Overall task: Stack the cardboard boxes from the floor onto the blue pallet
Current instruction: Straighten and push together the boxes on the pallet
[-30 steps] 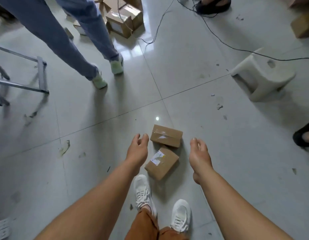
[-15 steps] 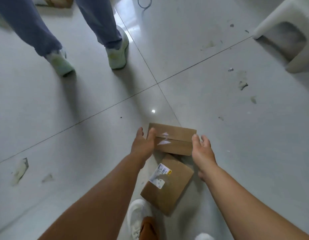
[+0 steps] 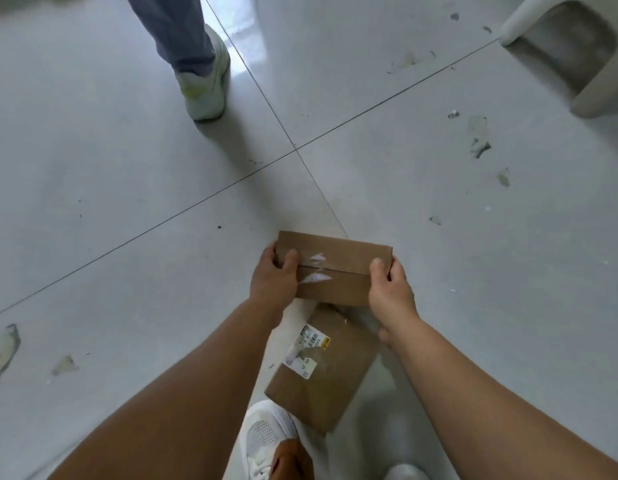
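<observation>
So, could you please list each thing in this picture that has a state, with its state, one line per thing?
Left hand: grips the left end of the taped box.
Right hand: grips the right end of the taped box.
Taped box: sealed, held at both ends; whether lifted, cannot tell.
Labelled box: closed, lying on the floor.
White stool: lying on its side.

Floor (image 3: 127,174): pale glossy tiles, dark grout lines crossing just beyond the fingertips (image 3: 288,259). Labelled cardboard box (image 3: 321,372) lies flat below the fingers, beside a white shoe (image 3: 266,441). Paper scraps (image 3: 479,140) scattered; white stool (image 3: 577,53) far right.
</observation>
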A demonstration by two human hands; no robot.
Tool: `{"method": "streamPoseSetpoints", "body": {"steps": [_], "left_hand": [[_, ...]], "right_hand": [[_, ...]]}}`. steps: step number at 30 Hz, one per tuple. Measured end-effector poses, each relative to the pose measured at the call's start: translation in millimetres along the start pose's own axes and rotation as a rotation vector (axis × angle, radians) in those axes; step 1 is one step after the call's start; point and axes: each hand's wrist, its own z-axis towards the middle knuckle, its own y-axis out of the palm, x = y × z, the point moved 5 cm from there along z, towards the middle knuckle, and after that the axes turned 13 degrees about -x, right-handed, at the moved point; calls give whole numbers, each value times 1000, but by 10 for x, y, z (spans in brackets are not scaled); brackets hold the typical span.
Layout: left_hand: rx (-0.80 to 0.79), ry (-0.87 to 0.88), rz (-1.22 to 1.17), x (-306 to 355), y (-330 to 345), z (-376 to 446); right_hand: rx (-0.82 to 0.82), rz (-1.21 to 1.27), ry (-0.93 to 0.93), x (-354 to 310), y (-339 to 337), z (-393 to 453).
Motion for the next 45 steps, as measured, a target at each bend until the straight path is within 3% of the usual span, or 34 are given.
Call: {"method": "streamPoseSetpoints", "body": {"steps": [11, 23, 35, 45], "left_hand": [[-7, 59, -75, 1101, 184, -1813], [-142, 153, -112, 2214, 710, -3829], [-416, 252, 97, 2419, 1458, -5119], [-690, 335, 318, 2150, 2186, -6213]], "right_hand": [[147, 98, -75, -630, -788, -1800], [341, 368, -151, -1094, -1752, -3914], [655, 664, -146, -533, -2397, -5588], [910, 886, -135, 340, -2727, -6727]]}}
